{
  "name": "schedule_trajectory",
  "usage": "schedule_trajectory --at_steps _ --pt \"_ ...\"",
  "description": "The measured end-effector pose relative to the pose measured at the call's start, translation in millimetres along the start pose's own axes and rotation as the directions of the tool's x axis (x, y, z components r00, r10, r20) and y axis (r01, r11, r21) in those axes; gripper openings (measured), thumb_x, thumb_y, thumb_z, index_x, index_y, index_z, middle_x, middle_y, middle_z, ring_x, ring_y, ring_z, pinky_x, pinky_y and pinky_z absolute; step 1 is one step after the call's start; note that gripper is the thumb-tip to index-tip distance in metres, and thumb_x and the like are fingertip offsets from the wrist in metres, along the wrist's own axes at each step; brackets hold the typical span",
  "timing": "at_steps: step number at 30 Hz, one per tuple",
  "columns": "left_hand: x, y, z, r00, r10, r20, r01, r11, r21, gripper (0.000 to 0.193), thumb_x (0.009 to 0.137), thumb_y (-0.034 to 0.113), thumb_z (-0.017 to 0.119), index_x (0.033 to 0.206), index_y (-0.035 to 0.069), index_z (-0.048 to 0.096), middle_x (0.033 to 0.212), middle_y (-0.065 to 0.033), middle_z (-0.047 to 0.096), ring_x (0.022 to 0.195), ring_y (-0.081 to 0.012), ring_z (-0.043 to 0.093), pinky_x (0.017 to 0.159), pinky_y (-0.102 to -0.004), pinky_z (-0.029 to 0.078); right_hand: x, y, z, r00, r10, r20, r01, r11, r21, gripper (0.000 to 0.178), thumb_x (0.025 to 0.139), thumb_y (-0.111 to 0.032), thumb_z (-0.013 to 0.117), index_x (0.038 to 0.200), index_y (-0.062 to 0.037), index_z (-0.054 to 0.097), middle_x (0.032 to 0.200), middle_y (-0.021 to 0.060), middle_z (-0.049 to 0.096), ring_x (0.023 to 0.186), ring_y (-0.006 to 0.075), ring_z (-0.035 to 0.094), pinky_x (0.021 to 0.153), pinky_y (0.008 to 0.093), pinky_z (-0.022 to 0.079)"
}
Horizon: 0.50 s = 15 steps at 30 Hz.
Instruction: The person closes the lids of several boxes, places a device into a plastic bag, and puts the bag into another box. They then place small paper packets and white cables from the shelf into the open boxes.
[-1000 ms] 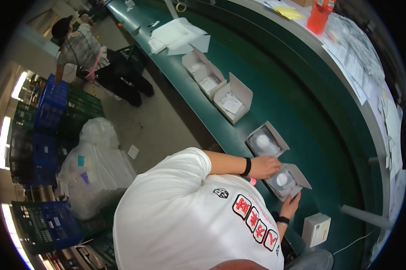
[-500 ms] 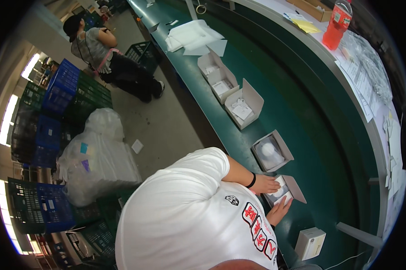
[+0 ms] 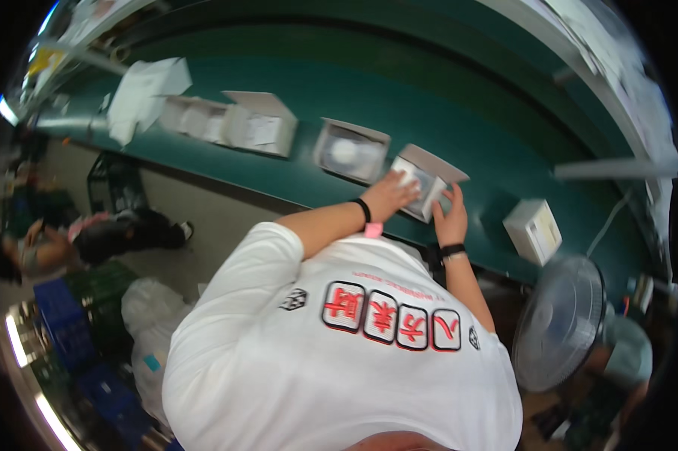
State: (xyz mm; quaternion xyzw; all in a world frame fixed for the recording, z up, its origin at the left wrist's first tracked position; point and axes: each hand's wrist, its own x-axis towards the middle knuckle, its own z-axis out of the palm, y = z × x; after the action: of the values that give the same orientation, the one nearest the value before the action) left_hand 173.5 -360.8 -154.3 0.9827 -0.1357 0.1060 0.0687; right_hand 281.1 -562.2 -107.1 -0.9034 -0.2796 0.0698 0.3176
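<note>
Left hand [image 3: 396, 195], fingers spread, lies over the open box [image 3: 429, 162]; right hand [image 3: 452, 214], thumb and fingers parted, meets its right side. Advisable: steady the walls, press gently.

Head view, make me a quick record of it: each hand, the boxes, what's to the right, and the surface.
Left hand: left hand, fingers over the left side of the open box
Right hand: right hand, at that box's right side; grip unclear
Box at hands: open, flap raised
Neighbouring box: second box to its left, open, round white item inside
Right: closed box, apart from the hands; fan nearby
Surface: green tabletop
</note>
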Motion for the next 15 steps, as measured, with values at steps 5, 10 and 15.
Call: schedule_trajectory --at_steps 5,10,15 --pt "3 1 -19 0.997 0.024 0.073 -0.021 0.999 -0.034 0.067 0.085 0.018 0.059 0.15 0.02 0.04 0.156 -0.0097 0.034 0.132 -0.0475 0.041 0.109 -0.0592 0.035 -2 -13 0 0.997 0.083 -0.002 -0.081 0.979 0.188 0.078 0.079 -0.017 0.078 0.144 -0.0026 0.037 0.11 0.0154 0.068 0.104 0.0391 0.063 0.091 0.0441 0.049" --pt "13 10 -20 0.992 0.032 0.122 -0.034 0.999 0.016 0.079 0.079 0.012 0.063 0.153 0.021 0.034 0.16 -0.0065 0.028 0.132 -0.048 0.038 0.111 -0.0602 0.033 0 -9 28 0.976 0.075 -0.203 -0.055 0.993 0.105 0.083 0.077 -0.018 0.081 0.145 -0.0029 0.035 0.099 0.0152 0.068 0.095 0.0406 0.063 0.087 0.0453 0.05" --pt "16 5 -19 0.978 0.015 0.207 -0.023 0.999 0.034 0.078 0.081 0.015 0.062 0.153 0.022 0.034 0.16 -0.0047 0.027 0.13 -0.0489 0.041 0.108 -0.0604 0.036 14 9 9 0.978 -0.004 -0.207 0.02 0.997 0.077 0.075 0.079 -0.021 0.08 0.141 -0.0023 0.044 0.092 0.0089 0.067 0.083 0.0273 0.063 0.075 0.0362 0.051"
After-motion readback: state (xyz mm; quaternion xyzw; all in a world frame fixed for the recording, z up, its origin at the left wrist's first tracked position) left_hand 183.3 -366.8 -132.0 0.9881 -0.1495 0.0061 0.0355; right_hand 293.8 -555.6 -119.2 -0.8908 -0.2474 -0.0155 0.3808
